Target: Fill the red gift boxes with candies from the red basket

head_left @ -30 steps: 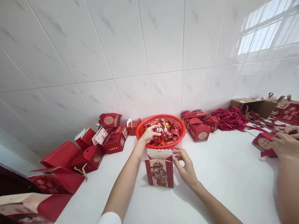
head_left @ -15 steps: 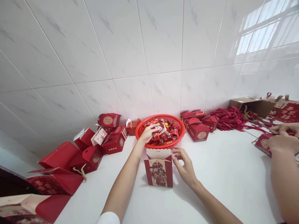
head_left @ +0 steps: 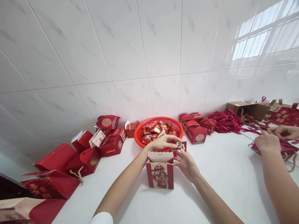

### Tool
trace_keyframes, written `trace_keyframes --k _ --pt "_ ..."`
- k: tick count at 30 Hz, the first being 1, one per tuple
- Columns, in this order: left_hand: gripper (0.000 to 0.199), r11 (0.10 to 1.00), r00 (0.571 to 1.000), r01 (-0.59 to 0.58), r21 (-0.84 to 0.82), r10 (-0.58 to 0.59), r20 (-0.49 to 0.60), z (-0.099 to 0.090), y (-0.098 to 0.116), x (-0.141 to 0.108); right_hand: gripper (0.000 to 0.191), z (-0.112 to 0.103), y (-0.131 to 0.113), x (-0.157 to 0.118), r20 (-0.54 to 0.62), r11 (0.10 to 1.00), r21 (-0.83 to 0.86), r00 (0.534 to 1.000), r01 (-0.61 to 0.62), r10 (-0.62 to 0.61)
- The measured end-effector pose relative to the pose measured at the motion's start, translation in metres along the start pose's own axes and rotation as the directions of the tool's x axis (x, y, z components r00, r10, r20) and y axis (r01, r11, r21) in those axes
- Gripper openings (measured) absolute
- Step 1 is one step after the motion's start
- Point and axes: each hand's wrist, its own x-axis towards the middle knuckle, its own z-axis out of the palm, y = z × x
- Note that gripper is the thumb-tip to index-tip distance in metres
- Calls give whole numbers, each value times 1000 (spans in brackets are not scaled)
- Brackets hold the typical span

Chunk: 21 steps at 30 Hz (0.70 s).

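Observation:
A red paper gift box [head_left: 160, 175] with a printed couple on its front stands upright on the white table, its scalloped top flap raised. Above its back right corner, my left hand [head_left: 162, 142] is closed on a red candy packet [head_left: 181, 145] with dark lettering on a pale patch. My right hand [head_left: 188, 166] is beside the box's right side, fingers apart, with fingertips close to the packet's lower edge; whether they touch it is unclear. Just behind the box is a red plastic basket [head_left: 138, 139] holding many wrapped candies [head_left: 153, 128].
Red gift boxes [head_left: 84, 160] crowd the left side. More closed boxes [head_left: 195, 132] stand right of the basket, beside a heap of dark red ribbons [head_left: 224, 121] and an open cardboard box [head_left: 249, 110]. At far right, another person's hands [head_left: 268, 143] work on a red box [head_left: 286, 149].
My left hand has come out of the basket, moving right and toward me with a candy packet. My right hand stays near the box. The other person's hands have shifted slightly left.

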Motion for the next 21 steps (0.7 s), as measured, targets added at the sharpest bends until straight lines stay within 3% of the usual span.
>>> trace_keyframes --k 5,7,10,13,15,17,19,21 --pt "32 998 993 -7 67 -1 118 5 1 -5 46 -2 4 1 -21 998 25 998 -53 53" --pt "31 997 994 -19 78 10 108 7 2 -5 45 -3 5 1 -40 998 30 998 -48 50" --pt "33 998 998 -52 46 53 -20 -5 0 -4 44 -3 6 2 -87 999 30 996 -19 21" --pt "26 994 969 -70 89 89 -230 -36 -9 -3 39 -6 9 4 -144 999 -6 989 39 -40" --pt "15 979 917 32 201 51 -396 -61 -20 -5 39 -8 11 6 -190 999 9 981 42 -40" --pt "9 917 852 241 318 -43 -522 -83 -34 -8 38 -10 14 8 -224 998 60 974 1 13" --pt "11 841 810 382 384 -104 -577 -97 -47 -11 36 -11 15 8 -223 993 99 971 -64 85" --pt "21 804 803 427 413 -127 -583 -103 -58 -10 34 -10 16 7 -199 985 114 969 -126 147"
